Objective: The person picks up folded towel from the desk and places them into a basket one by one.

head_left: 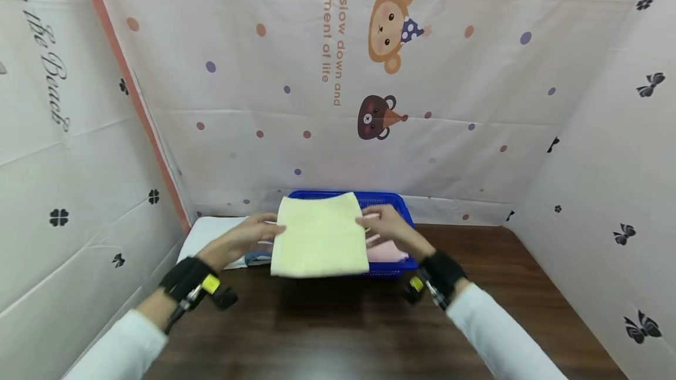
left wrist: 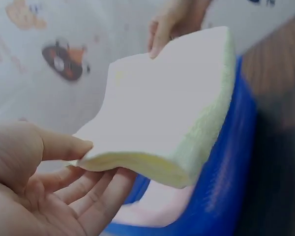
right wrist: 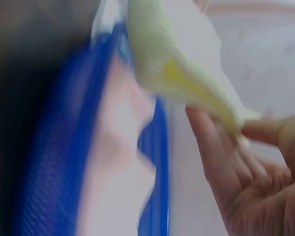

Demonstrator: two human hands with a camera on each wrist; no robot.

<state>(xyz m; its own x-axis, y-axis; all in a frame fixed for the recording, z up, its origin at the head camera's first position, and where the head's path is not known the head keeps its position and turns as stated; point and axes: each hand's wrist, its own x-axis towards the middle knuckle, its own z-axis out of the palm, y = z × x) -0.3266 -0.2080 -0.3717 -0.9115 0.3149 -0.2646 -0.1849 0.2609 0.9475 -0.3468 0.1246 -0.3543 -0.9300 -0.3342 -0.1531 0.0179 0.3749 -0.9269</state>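
A folded pale yellow towel (head_left: 321, 236) is held up in front of the blue basket (head_left: 398, 204), overlapping most of it in the head view. My left hand (head_left: 248, 236) pinches the towel's left edge, thumb on top and fingers beneath, as the left wrist view shows. At the opposite edge my right hand (head_left: 388, 226) pinches it between thumb and fingers (right wrist: 214, 142). Pink cloth (right wrist: 120, 162) lies inside the basket, partly hidden behind the towel in the head view.
White folded cloth (head_left: 208, 233) lies left of the basket, with a bluish cloth (head_left: 257, 257) beside it. The dark wooden table (head_left: 327, 333) reaches toward me. Printed sheets (head_left: 237, 98) hang along the back and both sides.
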